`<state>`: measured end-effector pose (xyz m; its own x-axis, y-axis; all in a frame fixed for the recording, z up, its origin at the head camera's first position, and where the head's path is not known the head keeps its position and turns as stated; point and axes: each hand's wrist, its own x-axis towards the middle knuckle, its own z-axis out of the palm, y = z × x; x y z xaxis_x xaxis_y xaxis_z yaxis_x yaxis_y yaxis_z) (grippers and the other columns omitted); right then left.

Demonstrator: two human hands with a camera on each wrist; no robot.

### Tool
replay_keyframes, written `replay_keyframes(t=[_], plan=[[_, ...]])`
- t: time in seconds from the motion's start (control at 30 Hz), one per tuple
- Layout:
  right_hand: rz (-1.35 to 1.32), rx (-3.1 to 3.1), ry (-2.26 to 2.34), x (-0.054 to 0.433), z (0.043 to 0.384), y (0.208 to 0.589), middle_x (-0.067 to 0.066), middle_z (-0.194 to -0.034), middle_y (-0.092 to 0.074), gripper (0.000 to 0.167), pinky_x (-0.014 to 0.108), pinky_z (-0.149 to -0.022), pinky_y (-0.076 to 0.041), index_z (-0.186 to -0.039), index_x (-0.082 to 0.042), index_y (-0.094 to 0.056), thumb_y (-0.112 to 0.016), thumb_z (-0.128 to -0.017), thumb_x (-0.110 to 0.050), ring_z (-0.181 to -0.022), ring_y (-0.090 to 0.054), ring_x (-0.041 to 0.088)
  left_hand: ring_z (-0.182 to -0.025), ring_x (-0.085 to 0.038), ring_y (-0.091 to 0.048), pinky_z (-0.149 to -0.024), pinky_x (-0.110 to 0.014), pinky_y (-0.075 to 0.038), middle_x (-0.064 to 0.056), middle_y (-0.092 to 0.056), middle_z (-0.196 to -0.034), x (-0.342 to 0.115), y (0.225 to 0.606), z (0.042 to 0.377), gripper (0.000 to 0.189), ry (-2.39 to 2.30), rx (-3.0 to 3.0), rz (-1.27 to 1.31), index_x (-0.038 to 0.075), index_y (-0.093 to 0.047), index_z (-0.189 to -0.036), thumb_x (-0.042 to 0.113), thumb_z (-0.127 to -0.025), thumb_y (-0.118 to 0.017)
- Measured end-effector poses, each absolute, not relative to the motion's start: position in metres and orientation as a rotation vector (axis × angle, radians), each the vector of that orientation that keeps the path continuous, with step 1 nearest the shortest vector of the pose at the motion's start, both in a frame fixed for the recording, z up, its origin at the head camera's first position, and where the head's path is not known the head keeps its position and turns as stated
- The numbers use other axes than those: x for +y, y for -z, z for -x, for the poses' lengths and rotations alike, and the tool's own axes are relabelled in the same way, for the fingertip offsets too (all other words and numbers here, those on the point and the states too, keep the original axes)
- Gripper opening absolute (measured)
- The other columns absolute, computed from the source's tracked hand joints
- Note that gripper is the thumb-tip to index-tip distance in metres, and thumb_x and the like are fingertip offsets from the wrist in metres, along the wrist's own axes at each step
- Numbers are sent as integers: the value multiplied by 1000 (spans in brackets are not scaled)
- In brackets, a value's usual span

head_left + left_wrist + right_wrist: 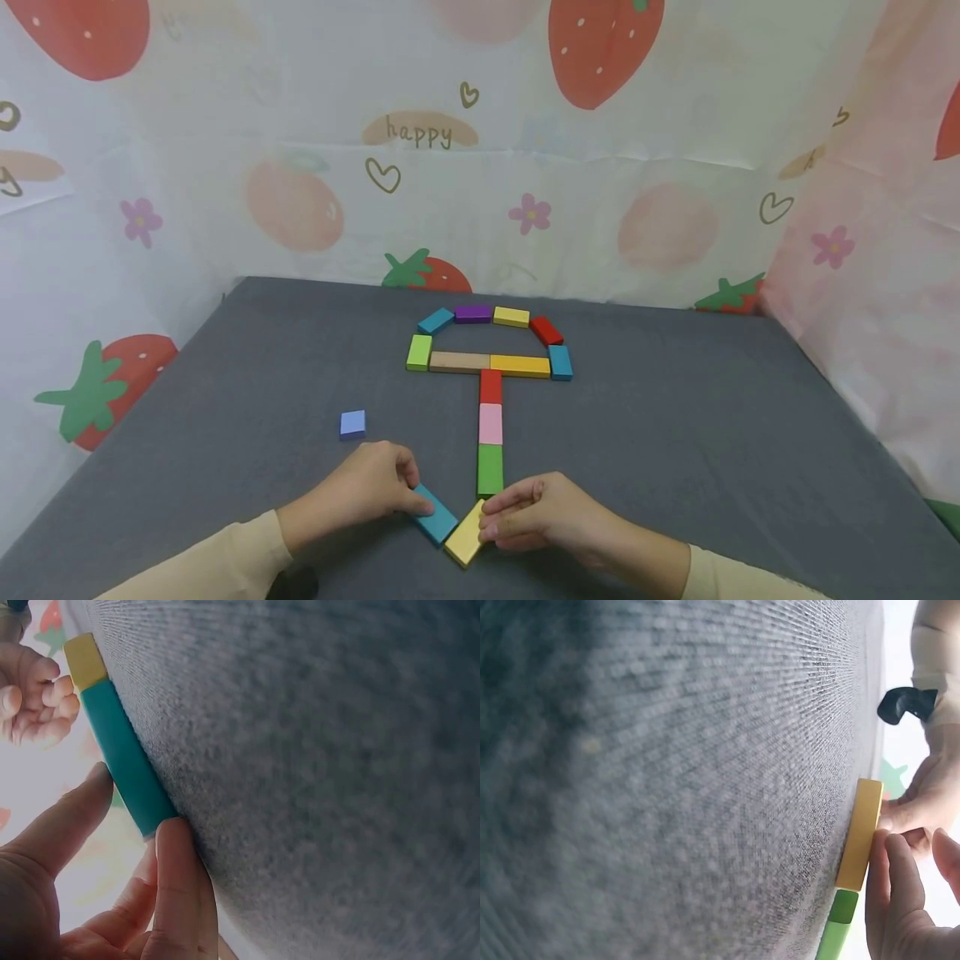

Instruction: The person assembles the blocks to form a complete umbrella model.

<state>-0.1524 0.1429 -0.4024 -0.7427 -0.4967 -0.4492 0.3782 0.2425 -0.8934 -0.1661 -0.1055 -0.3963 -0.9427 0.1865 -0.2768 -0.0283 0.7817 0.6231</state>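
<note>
In the head view my left hand point(375, 483) pinches a blue block point(437, 518) by its far-left end, with the thumb on it. That block lies slanted on the dark cloth. A yellow block point(465, 540) slants the other way, so the two form a V at their near ends. The fingertips of my right hand point(551, 517) touch the yellow block's right side; in the right wrist view its thumb stands away from the block. The yellow block's far end meets a green block point(491, 471), the lowest of a straight column under a pink block point(491, 424) and a red block point(491, 387).
Above the column, a tan block point(460, 362) and an orange-yellow block point(520, 367) form a crossbar. Several coloured blocks arch over it, among them a purple block point(472, 315). A periwinkle block point(352, 425) lies apart at left. Printed curtains point(555, 167) surround the table.
</note>
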Motion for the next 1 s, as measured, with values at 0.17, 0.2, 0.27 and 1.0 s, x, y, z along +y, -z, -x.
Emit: replay_keyframes(t=[0.17,0.2,0.27,1.0], plan=[[107,1814,1584,143,153,403,12,-102,-77,31,34,-85,-61,-116,7,-68,-73,-89,-9,-89,-73,10,-58,-12,-54,-52,-24,-45,0,-59,-69,-107,397,167,28,-925,2646,-95,11,-66,-75,22,-69,-91],[108,1813,1585,143,153,403,12,-102,-77,31,35,-85,-61,-116,7,-68,-73,-89,-10,-89,-73,11,-58,-12,-54,-52,-24,-45,0,-59,-69,-107,397,167,28,-922,2648,-94,11,-66,-75,22,-69,-91],[110,1814,1583,143,153,403,12,-102,-77,32,35,-85,-61,-116,7,-68,-73,-90,-10,-89,-73,11,-58,-11,-54,-52,-24,-44,0,-59,-68,-107,397,167,29,-919,2649,-94,11,-65,-74,22,-69,-91],[26,1875,1674,167,160,392,12,-112,-74,44,35,-88,-60,-124,6,-63,-76,-87,-14,-93,-72,12,-93,-30,-66,-75,-40,-56,-22,-70,-109,-198,386,223,43,-835,2839,-152,-3,-67,-114,19,-80,-82]])
